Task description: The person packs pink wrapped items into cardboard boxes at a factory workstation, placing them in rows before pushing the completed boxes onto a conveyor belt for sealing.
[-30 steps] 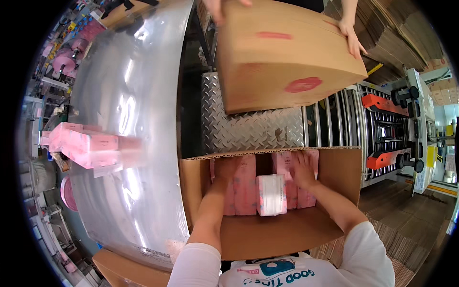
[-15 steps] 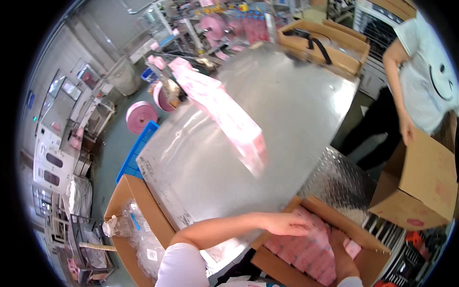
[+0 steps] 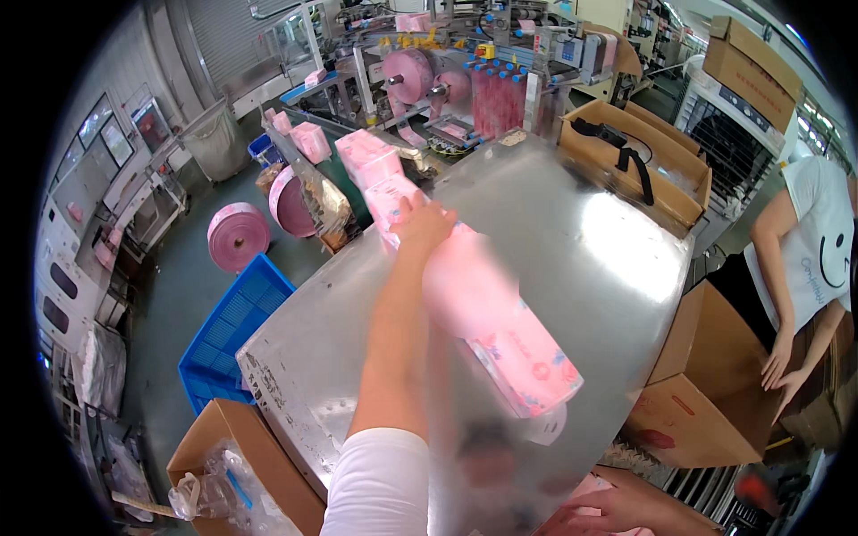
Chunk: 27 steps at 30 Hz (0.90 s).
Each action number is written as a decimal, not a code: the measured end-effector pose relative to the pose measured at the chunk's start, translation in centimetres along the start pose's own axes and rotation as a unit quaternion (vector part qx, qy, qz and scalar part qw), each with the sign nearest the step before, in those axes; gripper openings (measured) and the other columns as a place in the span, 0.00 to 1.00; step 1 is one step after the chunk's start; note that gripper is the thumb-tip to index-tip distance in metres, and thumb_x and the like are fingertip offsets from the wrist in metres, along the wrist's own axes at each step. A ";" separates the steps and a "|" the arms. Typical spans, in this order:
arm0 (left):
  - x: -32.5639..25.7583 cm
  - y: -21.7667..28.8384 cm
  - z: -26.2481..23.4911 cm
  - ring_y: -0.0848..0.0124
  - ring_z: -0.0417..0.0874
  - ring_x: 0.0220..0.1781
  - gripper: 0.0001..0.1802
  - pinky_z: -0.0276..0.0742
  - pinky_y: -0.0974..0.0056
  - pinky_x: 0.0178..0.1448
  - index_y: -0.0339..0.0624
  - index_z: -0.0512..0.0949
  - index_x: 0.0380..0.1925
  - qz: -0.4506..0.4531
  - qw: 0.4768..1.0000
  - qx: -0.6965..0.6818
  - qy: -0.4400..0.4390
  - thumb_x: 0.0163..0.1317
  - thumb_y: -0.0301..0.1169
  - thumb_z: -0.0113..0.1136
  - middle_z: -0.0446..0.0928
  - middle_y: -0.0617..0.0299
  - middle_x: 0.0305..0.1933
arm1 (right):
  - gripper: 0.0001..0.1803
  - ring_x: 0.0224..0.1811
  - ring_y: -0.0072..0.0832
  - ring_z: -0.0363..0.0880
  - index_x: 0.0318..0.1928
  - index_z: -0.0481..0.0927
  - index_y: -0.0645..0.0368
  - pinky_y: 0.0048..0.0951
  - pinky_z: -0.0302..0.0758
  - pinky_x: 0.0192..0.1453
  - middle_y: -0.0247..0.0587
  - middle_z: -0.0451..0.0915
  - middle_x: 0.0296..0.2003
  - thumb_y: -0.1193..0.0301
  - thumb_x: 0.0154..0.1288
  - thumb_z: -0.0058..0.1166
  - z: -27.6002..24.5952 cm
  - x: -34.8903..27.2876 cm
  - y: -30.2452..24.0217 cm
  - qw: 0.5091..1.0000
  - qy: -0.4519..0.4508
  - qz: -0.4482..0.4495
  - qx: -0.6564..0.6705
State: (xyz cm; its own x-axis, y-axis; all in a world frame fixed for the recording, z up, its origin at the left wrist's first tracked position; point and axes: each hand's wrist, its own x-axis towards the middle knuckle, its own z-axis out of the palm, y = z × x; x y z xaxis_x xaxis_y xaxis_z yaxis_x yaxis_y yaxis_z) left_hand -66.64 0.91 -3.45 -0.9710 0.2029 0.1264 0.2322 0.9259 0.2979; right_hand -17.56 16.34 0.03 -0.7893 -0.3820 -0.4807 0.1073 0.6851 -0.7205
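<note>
A row of pink, flower-printed soft packs (image 3: 527, 357) runs across the metal table from its far left toward the near middle. My left hand (image 3: 424, 223) lies across the top of this row, fingers spread over the wrapping. A blurred patch covers the row's middle. At the lower edge, my right hand (image 3: 617, 509) is partly cut off by the frame. Its fingers stretch flat over pink packs in a cardboard box (image 3: 661, 496), of which only a corner shows.
On the metal table (image 3: 331, 357), an open carton (image 3: 635, 152) stands at the back. A co-worker's hands (image 3: 782, 371) work at another carton (image 3: 688, 406) on the right. At left are a blue crate (image 3: 228, 330), a box of clear plastic (image 3: 259, 482) and pink rolls (image 3: 239, 237).
My left hand has gone from the box of packs up to the row on the table. My view has shifted, leaving the box and right hand at the lower edge. The co-worker's carton has turned.
</note>
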 end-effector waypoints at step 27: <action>-20.7 -17.5 -14.3 0.49 0.48 0.73 0.42 0.44 0.29 0.64 0.36 0.59 0.62 0.202 0.974 -0.092 0.039 0.53 0.50 0.61 0.51 0.44 0.70 | 0.52 0.62 0.50 0.64 0.71 0.46 0.48 0.47 0.59 0.65 0.52 0.63 0.61 0.50 0.47 0.57 -22.2 35.1 -7.2 0.838 0.382 0.070 -0.382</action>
State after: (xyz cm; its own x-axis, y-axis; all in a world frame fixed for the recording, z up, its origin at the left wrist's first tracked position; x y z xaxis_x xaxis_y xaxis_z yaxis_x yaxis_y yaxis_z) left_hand -49.83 -24.02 2.22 -0.7929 0.5071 0.3379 0.6075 0.7015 0.3726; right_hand -59.48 11.80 -0.56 -0.9895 0.0435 0.1382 0.0422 0.9990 -0.0124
